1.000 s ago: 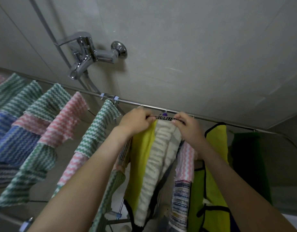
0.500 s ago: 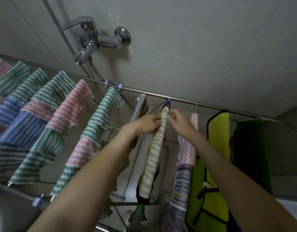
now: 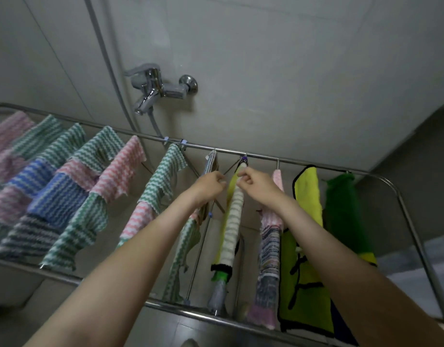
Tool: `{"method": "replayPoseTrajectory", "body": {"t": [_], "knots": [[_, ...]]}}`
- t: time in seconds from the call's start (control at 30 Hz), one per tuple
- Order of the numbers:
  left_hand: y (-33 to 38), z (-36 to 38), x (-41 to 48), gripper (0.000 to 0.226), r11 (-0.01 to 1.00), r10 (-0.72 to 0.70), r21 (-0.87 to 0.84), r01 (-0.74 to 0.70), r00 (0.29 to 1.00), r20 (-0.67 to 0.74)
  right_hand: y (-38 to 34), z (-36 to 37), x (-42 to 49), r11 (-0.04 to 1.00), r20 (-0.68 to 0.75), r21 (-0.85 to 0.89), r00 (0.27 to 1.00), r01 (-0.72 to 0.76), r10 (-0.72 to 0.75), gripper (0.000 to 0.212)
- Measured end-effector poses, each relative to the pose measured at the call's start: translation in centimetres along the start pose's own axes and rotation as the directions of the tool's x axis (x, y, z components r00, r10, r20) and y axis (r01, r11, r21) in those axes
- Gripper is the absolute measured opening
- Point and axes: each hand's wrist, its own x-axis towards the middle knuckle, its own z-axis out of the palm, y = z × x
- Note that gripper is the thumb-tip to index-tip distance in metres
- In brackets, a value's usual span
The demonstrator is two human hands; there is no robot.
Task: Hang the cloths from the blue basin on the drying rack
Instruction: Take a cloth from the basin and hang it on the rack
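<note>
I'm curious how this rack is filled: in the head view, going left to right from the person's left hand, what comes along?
left hand → white-and-yellow striped cloth → right hand → pink cloth → yellow black-edged cloth → dark green cloth

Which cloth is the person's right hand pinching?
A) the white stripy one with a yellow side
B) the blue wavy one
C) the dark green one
A: the right hand pinches the top of the white striped cloth, which hangs from the drying rack.
</note>
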Motion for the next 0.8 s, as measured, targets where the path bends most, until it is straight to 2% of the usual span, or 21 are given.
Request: {"method": "replayPoseTrajectory", "body": {"t": [0.1,0.23,0.33,0.43,0.57,0.63,0.8], "knots": [[-0.2,-1.0,-2.9,0.037,0.993,0.04,0.111,-0.032,0.996,-0.074,-1.7,0.7,-1.9,0.999,-0.012,-0.014,0.999,0.036,-0.036,0.025],[-1.4,-3.0,-7.8,0.03,0.987,0.051,0.158,-0.016,0.975,-0.218,-4.6,2.5,-2.9,0.991,0.009,-0.038,0.992,0.13,-0.129,0.015],[-3.1,-4.8,-11.4,0.029,0.988,-0.001,0.143,0.055,0.935,-0.354,-7.7,4.2,-3.2,0.971,0.049,-0.031,0.971,0.235,-0.234,0.01],[-5.8,-6.4,-16.7,0.028,0.982,-0.134,0.046,0.181,0.855,-0.501,-11.6,7.3,-4.6,0.924,0.168,0.001,0.911,0.382,-0.377,0.007],[-9.9,-7.8,-24.9,0.027,0.933,-0.319,-0.094,0.349,0.676,-0.664,-17.3,13.1,-7.9,0.81,0.347,0.093,0.744,0.579,-0.571,0.009],[-12.0,-8.0,-29.9,0.027,0.892,-0.405,-0.178,0.415,0.559,-0.723,-20.5,16.2,-10.9,0.726,0.419,0.144,0.623,0.672,-0.66,0.011],[-16.9,-7.9,-40.9,0.027,0.778,-0.563,-0.369,0.509,0.302,-0.77,-27.4,22.5,-18.4,0.555,0.559,0.254,0.348,0.793,-0.753,0.015]]}}
